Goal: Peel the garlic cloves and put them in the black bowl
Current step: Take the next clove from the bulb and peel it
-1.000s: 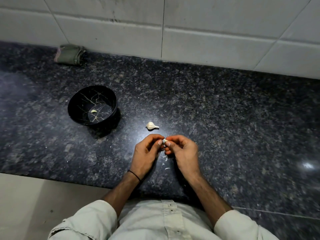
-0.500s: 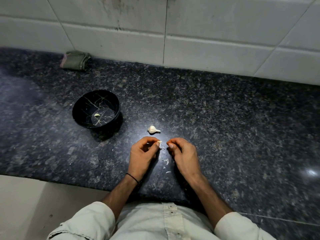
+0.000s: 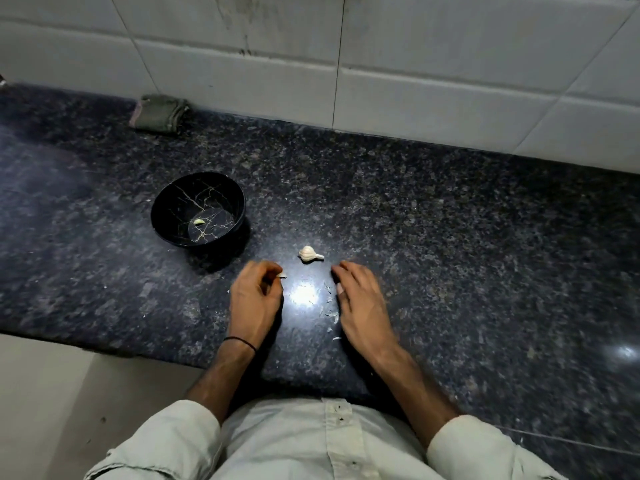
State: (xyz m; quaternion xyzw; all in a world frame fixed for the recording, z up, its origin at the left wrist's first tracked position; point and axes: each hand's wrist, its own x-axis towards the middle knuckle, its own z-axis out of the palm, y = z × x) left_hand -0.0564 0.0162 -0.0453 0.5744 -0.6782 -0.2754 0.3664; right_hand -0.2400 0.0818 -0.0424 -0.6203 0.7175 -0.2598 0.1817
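Clove (image 3: pixel 282 274) pinched in left hand (image 3: pixel 256 292); right hand (image 3: pixel 360 301) relaxed

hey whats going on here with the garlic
A person is peeling garlic at a dark counter. The left hand pinches a small clove at its fingertips, while the right hand is open and holds nothing. One peeled clove lies in the black bowl. A garlic bulb sits on the counter just beyond the hands, and scraps of skin lie between them.

The left hand (image 3: pixel 254 299) pinches a garlic clove (image 3: pixel 282 274); the right hand (image 3: pixel 360 303) hangs relaxed near a small garlic bulb (image 3: pixel 309 253).
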